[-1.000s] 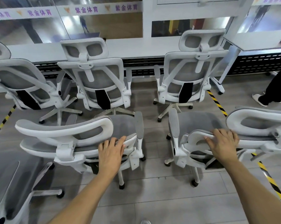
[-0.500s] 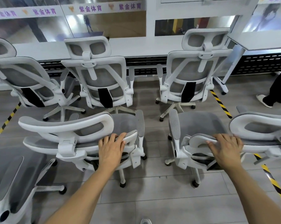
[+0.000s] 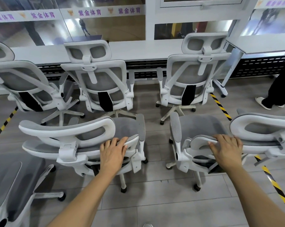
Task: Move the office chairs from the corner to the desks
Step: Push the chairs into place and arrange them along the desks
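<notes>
Left hand [image 3: 113,153] and right hand [image 3: 227,149] each curl fingers over a backrest rim, lower centre; push the left chair [image 3: 89,135] and right chair [image 3: 200,126] evenly so the casters roll straight.

Grey wood-look floor planks [image 3: 155,210] fill the near ground, crossed by diagonal yellow-and-black tape [image 3: 220,107] at right and left. Along the far side a long white desk [image 3: 146,48] stands under a glass wall [image 3: 40,30]. The glass carries a white band [image 3: 89,13] of purple characters and catches bright glare. Black vented panels [image 3: 261,66] sit below, far right.
</notes>
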Available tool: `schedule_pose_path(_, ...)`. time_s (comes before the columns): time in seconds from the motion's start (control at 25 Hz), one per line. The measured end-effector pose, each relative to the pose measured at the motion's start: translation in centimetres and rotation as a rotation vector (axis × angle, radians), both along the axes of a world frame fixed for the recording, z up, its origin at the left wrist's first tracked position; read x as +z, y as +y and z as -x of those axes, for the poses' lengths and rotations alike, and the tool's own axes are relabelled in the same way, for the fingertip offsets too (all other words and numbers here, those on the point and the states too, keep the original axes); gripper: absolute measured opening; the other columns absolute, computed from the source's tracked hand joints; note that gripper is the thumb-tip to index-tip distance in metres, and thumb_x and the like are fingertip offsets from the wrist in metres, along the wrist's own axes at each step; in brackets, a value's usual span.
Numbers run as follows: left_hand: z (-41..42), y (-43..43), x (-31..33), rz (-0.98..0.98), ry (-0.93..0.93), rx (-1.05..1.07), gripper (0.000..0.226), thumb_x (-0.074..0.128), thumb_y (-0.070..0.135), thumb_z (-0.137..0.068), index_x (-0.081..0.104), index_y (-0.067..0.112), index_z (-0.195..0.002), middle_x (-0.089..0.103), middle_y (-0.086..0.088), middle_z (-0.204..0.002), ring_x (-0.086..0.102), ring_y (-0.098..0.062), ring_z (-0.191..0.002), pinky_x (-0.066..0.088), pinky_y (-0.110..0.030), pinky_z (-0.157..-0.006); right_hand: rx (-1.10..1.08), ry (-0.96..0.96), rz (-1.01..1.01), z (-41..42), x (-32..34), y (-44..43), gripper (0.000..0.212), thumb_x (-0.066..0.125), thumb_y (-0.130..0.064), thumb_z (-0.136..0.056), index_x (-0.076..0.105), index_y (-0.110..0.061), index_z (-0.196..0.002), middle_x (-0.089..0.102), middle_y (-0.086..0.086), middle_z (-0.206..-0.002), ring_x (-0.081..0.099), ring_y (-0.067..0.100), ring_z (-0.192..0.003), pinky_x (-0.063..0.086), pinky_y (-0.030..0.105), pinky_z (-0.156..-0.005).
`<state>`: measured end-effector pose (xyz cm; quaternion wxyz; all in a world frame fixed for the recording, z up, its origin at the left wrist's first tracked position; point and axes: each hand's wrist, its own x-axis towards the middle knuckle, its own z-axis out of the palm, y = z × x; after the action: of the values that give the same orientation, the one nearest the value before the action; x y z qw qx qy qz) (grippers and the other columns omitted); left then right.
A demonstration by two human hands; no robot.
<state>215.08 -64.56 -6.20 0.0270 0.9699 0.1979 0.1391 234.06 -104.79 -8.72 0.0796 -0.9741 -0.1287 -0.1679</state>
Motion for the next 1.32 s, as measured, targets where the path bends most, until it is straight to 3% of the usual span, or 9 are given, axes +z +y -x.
schedule_pose_path(0.12, 0.2, 0.1, 0.2, 0.021, 0.001, 0.005, 0.029, 0.052, 0.040, -0.097, 0.053, 0.039, -0.126, 0.061, 0.005, -0.105, 0.054, -0.025, -0.092, 0.038, -0.042, -0.082, -0.019, 0.034, 0.011, 0.1, 0.4, 0.4, 0.025, 0.063, -0.035, -0.093, 0.066, -0.017, -0.110, 0.067, 0.011, -0.103, 0.059, 0.039, -0.101, 0.030, 0.052, -0.110)
schedule_pose_path(0.28, 1.0, -0.1, 0.3, 0.034, 0.013, 0.011, 0.028, 0.050, 0.040, -0.098, 0.054, 0.038, -0.125, 0.062, 0.004, -0.105, 0.054, -0.025, -0.092, 0.039, -0.041, -0.083, -0.008, 0.021, 0.018, 0.0, 0.4, 0.2, 0.029, 0.054, -0.040, -0.093, 0.066, -0.017, -0.108, 0.068, 0.012, -0.102, 0.060, 0.039, -0.100, 0.028, 0.051, -0.110)
schedule_pose_path(0.72, 2.7, -0.3, 0.4, 0.059, 0.030, 0.004, 0.030, 0.052, 0.040, -0.097, 0.056, 0.038, -0.127, 0.063, 0.005, -0.106, 0.055, -0.024, -0.094, 0.039, -0.040, -0.083, -0.057, 0.105, 0.049, 0.4, 1.3, 0.9, 0.031, 0.064, -0.038, -0.091, 0.066, -0.017, -0.113, 0.068, 0.014, -0.110, 0.059, 0.040, -0.109, 0.025, 0.052, -0.115)
schedule_pose_path(0.84, 2.8, 0.0, 0.9, 0.122, 0.069, 0.007, 0.033, 0.048, 0.040, -0.099, 0.052, 0.037, -0.132, 0.059, 0.006, -0.113, 0.053, -0.023, -0.103, 0.038, -0.040, -0.090, -0.046, 0.190, 0.028, 0.7, 2.3, 2.2, 0.031, 0.065, -0.033, -0.090, 0.064, -0.016, -0.116, 0.066, 0.015, -0.112, 0.057, 0.041, -0.109, 0.034, 0.053, -0.109)
schedule_pose_path(1.0, 3.4, 0.3, 2.0, 0.200, 0.065, -0.028, 0.031, 0.050, 0.035, -0.098, 0.055, 0.031, -0.129, 0.059, 0.004, -0.118, 0.053, -0.024, -0.107, 0.038, -0.040, -0.093, 0.071, 0.276, -0.129, 2.9, 5.1, 7.6, 0.033, 0.064, -0.023, -0.091, 0.062, -0.013, -0.123, 0.064, 0.014, -0.118, 0.054, 0.037, -0.110, 0.045, 0.049, -0.097)
schedule_pose_path(1.32, 11.4, 4.1, 7.1, 0.217, -0.069, -0.084, 0.023, 0.049, 0.033, -0.097, 0.058, 0.029, -0.117, 0.060, 0.008, -0.116, 0.052, -0.021, -0.105, 0.042, -0.040, -0.093, 0.449, 0.258, -0.367, 14.9, 10.9, 23.4, 0.030, 0.059, -0.023, -0.094, 0.062, -0.021, -0.124, 0.063, 0.000, -0.120, 0.055, 0.025, -0.110, 0.038, 0.037, -0.093)
